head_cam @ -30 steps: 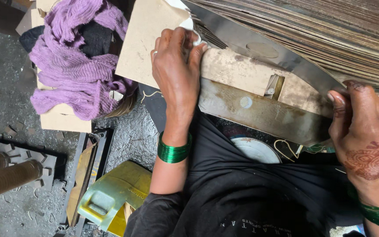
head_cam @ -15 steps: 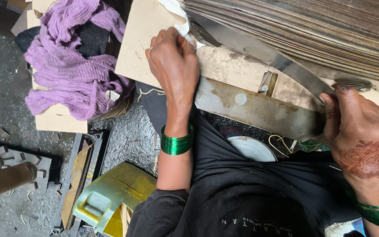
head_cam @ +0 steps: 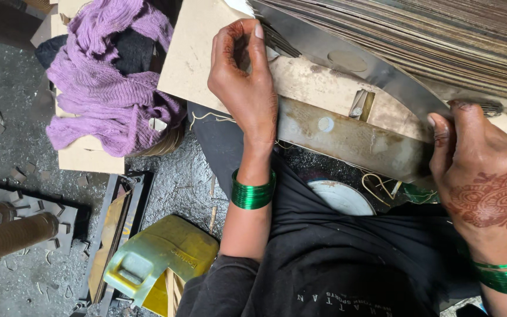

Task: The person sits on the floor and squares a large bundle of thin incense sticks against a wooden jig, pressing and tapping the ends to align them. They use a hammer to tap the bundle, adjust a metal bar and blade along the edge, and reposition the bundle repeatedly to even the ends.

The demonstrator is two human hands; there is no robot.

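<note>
blade [head_cam: 347,64]: smooth dull metal | board [head_cam: 192,56]: matt cardboard | cloth [head_cam: 104,88]: purple knit
</note>
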